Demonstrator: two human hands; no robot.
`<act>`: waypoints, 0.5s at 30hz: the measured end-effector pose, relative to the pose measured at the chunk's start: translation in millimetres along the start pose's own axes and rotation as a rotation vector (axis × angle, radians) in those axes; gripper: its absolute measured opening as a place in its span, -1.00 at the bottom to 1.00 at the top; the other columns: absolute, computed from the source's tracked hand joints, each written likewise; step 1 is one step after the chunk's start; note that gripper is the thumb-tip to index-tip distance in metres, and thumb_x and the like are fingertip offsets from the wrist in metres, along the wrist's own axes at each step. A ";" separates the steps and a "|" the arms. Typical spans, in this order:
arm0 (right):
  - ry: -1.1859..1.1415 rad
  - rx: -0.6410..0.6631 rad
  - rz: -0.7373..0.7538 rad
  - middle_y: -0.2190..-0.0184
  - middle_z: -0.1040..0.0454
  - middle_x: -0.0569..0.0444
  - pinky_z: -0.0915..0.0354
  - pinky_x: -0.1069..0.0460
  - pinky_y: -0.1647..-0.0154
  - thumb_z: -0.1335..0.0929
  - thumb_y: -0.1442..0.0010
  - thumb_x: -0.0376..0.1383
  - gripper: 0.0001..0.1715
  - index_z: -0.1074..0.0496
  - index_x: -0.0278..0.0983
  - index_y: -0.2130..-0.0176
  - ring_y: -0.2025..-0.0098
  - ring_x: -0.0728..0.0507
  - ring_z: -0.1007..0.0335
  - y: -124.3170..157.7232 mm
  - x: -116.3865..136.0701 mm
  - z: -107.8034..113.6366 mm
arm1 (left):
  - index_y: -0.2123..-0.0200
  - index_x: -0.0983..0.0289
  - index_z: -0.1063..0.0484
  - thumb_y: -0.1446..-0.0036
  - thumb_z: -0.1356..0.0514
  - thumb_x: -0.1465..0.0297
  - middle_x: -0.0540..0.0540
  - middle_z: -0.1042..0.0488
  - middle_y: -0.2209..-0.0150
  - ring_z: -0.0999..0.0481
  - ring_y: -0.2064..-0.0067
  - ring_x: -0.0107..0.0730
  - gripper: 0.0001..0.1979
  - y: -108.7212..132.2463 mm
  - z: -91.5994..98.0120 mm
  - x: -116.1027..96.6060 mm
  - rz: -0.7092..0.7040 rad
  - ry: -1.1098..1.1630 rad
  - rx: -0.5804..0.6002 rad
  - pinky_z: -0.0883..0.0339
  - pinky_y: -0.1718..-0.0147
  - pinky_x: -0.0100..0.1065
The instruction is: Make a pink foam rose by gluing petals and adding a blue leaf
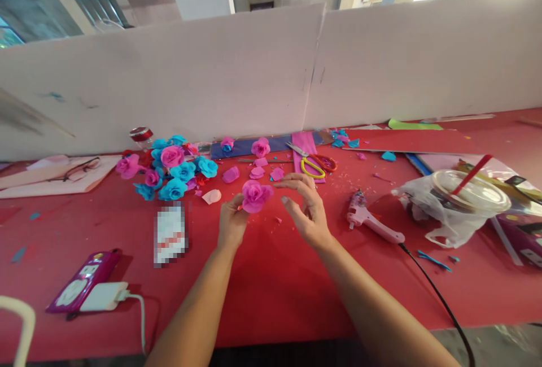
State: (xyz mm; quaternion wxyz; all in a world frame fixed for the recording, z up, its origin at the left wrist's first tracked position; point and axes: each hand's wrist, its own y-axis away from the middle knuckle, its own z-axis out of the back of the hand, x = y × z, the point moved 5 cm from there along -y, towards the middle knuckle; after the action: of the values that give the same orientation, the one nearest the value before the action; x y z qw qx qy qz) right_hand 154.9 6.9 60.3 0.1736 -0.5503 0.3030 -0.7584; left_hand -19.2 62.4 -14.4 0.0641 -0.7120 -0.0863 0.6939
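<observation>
My left hand [233, 220] is closed on a pink paper flower [255, 196], holding it up over the red table. To its right my right hand [308, 209] is raised beside the bloom, its fingers apart and curved toward the petals without touching them. Loose pink paper petals [257, 173] lie just beyond the flower, with another finished pink flower [261, 147] behind them. Behind my right hand rest scissors [313, 165] with yellow and orange handles, partly on a strip of pink paper [304, 142].
A bunch of blue and pink paper flowers [173, 168] stands at the left. On the right lie a pink glue gun [372, 220] with a black cord and a lidded cup [474, 191] in a plastic bag. A purple power strip [87, 279] holds a white charger [104, 296].
</observation>
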 end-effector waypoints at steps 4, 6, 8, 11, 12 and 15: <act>0.111 0.072 0.017 0.09 -0.33 0.04 -0.07 -0.17 -0.10 -0.30 -0.09 -0.39 -0.74 -0.46 -0.15 0.21 -0.01 -0.18 -0.21 -5.7 3.8 1.4 | 0.51 0.24 -0.52 0.11 -0.27 0.36 -0.03 -0.47 0.54 -0.43 0.35 -0.33 -0.92 -0.6 0.5 -2.8 -0.018 -0.081 0.028 -0.27 0.30 -0.36; 0.134 0.104 0.021 0.08 -0.33 0.04 -0.07 -0.18 -0.10 -0.29 -0.07 -0.41 -0.75 -0.47 -0.16 0.25 -0.03 -0.19 -0.19 -5.9 3.0 -0.3 | 0.45 0.24 -0.54 0.11 -0.27 0.36 0.01 -0.50 0.47 -0.45 0.29 -0.29 -0.89 0.2 -2.9 -4.7 -0.022 -0.084 0.065 -0.29 0.25 -0.32; 0.144 0.122 0.022 0.09 -0.33 0.04 -0.08 -0.18 -0.08 -0.29 -0.04 -0.43 -0.76 -0.47 -0.18 0.29 -0.03 -0.20 -0.18 -5.2 2.0 -1.7 | 0.39 0.25 -0.56 0.11 -0.26 0.35 0.05 -0.53 0.41 -0.46 0.24 -0.25 -0.84 1.1 -6.5 -5.8 -0.021 -0.083 0.092 -0.30 0.18 -0.29; 0.169 0.114 0.033 0.11 -0.34 0.04 -0.07 -0.18 -0.08 -0.30 0.00 -0.45 -0.79 -0.45 -0.20 0.35 -0.02 -0.20 -0.18 -3.9 1.2 -2.0 | 0.38 0.24 -0.56 0.14 -0.28 0.36 0.05 -0.54 0.38 -0.47 0.23 -0.25 -0.82 1.9 -9.4 -5.5 -0.023 -0.096 0.106 -0.30 0.14 -0.28; 0.182 0.111 0.042 0.11 -0.34 0.04 -0.07 -0.18 -0.08 -0.31 0.02 -0.45 -0.80 -0.44 -0.20 0.36 -0.02 -0.21 -0.18 -3.6 1.3 -2.1 | 0.39 0.24 -0.56 0.14 -0.28 0.37 0.05 -0.54 0.38 -0.48 0.24 -0.26 -0.83 1.9 -9.4 -5.0 -0.026 -0.099 0.103 -0.30 0.15 -0.28; 0.227 0.105 0.078 0.11 -0.35 0.04 -0.08 -0.18 -0.06 -0.33 0.05 -0.45 -0.82 -0.43 -0.20 0.39 -0.01 -0.22 -0.16 -2.7 2.4 -2.8 | 0.39 0.24 -0.56 0.15 -0.28 0.38 0.04 -0.55 0.37 -0.48 0.26 -0.29 -0.84 1.5 -7.9 -2.9 -0.031 -0.089 0.085 -0.30 0.17 -0.30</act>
State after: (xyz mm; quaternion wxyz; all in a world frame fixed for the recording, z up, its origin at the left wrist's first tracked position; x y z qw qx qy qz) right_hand 151.6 8.2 63.1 0.1961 -0.4390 0.3018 -0.8232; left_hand -11.3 60.5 -11.6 0.1010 -0.6756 -0.0704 0.7270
